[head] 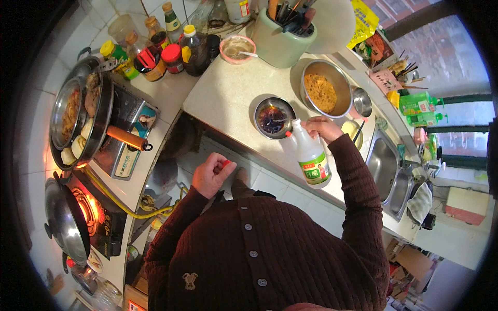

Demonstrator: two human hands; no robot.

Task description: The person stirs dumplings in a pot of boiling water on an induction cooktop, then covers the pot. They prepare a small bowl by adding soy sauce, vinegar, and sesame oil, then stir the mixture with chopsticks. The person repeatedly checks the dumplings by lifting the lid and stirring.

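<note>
My right hand [323,128] grips the handle of a white plastic vinegar jug [309,155], held over the front edge of the counter. The jug's mouth is uncovered, and a small red cap sits on a spout at its side. In my left hand [213,173], above the floor, a small red cap [227,163] is pinched between thumb and fingers. Just beyond the jug's neck stands a metal bowl [273,117] with dark liquid and a spoon. Behind it is a larger steel bowl [327,88] of orange-brown crumbly food.
A pink-rimmed bowl [237,49] and a green knife holder [285,39] stand at the counter's back. Bottles and jars [194,50] line the corner. At left, a pan [108,132] and a lidded wok [67,215] sit by glowing burners. A sink [382,163] lies right.
</note>
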